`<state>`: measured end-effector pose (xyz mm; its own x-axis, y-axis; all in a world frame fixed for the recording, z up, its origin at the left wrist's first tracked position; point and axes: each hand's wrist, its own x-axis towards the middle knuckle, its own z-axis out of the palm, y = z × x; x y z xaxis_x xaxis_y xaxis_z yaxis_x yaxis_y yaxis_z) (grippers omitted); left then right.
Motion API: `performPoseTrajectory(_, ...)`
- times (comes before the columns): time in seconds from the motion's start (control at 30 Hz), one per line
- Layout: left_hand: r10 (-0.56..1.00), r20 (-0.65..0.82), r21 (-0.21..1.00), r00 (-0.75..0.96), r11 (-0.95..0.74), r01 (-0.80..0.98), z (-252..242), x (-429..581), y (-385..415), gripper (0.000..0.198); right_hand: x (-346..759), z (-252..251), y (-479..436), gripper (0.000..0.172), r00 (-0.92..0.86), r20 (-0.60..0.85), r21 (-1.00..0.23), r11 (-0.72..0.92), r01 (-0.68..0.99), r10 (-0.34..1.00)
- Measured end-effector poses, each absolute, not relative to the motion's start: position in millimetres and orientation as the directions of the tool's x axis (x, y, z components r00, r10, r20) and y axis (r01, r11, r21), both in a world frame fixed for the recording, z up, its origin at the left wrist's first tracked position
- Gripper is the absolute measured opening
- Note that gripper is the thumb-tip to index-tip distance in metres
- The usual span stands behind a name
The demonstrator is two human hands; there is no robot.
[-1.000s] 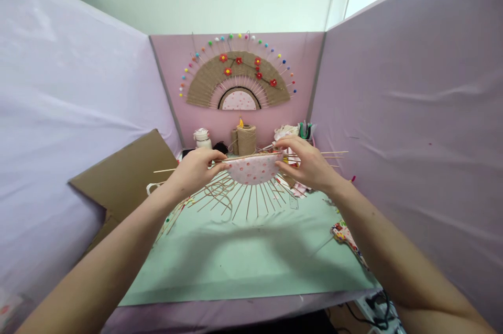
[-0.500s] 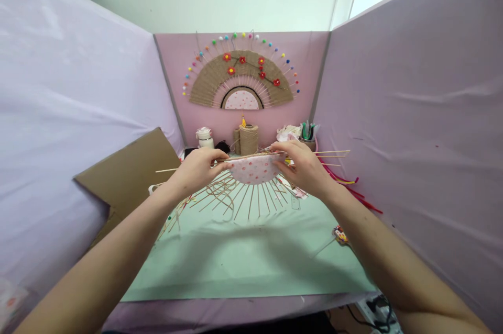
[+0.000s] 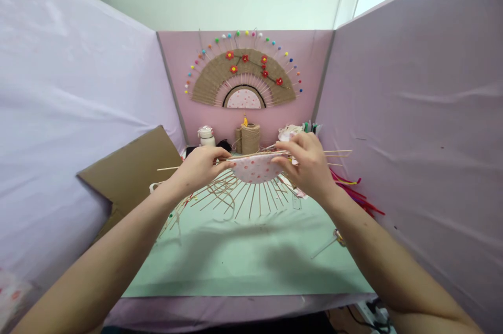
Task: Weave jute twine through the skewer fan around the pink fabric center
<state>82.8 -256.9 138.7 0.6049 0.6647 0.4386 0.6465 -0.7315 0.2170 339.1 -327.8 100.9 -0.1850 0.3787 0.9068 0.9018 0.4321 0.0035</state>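
I hold a half-made fan [image 3: 254, 168] above the green mat [image 3: 243, 260]. It is a pink spotted half-disc with several thin wooden sticks fanning out below it. My left hand [image 3: 198, 166] pinches its left edge, fingers closed on the sticks there. On the right edge my right hand [image 3: 308, 164] grips it, fingers curled over the top. Twine loops [image 3: 220, 190] hang from the sticks on the left.
A finished fan with red flowers and coloured beads [image 3: 243, 80] hangs on the pink back wall. Below it stand a twine spool [image 3: 250, 138], a white jar [image 3: 206, 136] and craft supplies. Brown cardboard [image 3: 129, 166] leans at the left. Red pipe cleaners [image 3: 353, 192] lie at the right.
My right hand has shifted slightly, curling more over the fan's top right edge. The view has drifted a little, and the fan stays held in the same place.
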Motion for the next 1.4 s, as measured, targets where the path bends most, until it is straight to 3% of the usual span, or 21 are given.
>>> performPoseTrajectory(0.13, 0.681, 0.417, 0.225, 0.602, -0.719, 0.658, 139.8, 83.3, -257.7, 0.030, 330.1, 95.7, -330.2, 0.032, -0.238, 0.842, 0.064, 0.348, 0.935, 0.484)
performPoseTrajectory(0.33, 0.681, 0.417, 0.242, 0.602, -0.721, 0.649, 139.4, 82.3, -258.4, 0.031, 324.1, 94.3, -325.2, 0.028, -0.175, 0.783, -0.089, 0.385, 0.919, 0.597)
performPoseTrajectory(0.43, 0.693, 0.404, 0.246, 0.597, -0.711, 0.659, 140.7, 83.0, -260.5, 0.030, 323.2, 93.0, -323.3, 0.032, -0.141, 0.795, -0.122, 0.384, 0.915, 0.589)
performPoseTrajectory(1.0, 0.706, 0.384, 0.240, 0.595, -0.698, 0.674, 142.9, 84.6, -264.5, 0.026, 306.5, 88.1, -325.2, 0.036, -0.231, 0.760, 0.006, 0.349, 0.937, 0.607)
performPoseTrajectory(1.4, 0.704, 0.398, 0.247, 0.588, -0.700, 0.671, 141.1, 84.5, -265.1, 0.028, 292.1, 88.8, -324.6, 0.038, -0.242, 0.774, 0.016, 0.363, 0.932, 0.586)
